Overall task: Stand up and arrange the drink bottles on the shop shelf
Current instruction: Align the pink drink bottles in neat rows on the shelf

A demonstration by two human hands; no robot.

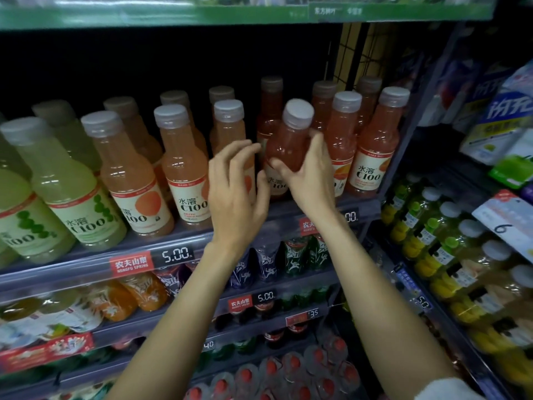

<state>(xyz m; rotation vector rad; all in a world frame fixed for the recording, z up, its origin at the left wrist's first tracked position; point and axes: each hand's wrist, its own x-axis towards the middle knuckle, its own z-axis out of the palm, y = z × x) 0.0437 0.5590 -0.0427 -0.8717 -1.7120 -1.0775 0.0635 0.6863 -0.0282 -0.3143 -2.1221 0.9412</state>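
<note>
Head view puts us in front of the shop shelf (178, 241), and we take its red brand tag (131, 265) as our landmark. Up and to the right of that tag, our right hand (310, 174) is wrapped around the shoulder of a pink grapefruit bottle (288, 145), which leans with its cap tipped toward us and to the right, in the row of like bottles. Its base is hidden behind our hands, so we cannot tell whether it already rests on the shelf board. Our left hand (235, 189), directly above and right of the tag, is spread wide and holds nothing, fingers curled toward the bottle's label side. To do this well, we judge we should bring the left palm against the label, pivot the bottle upright about its base, and turn the label outward to match the neighbour further right (372, 148). We should keep the grip low so the standing bottles just beside it are not knocked. Both forearms reach up and forward, wrists slightly bent back.
</note>
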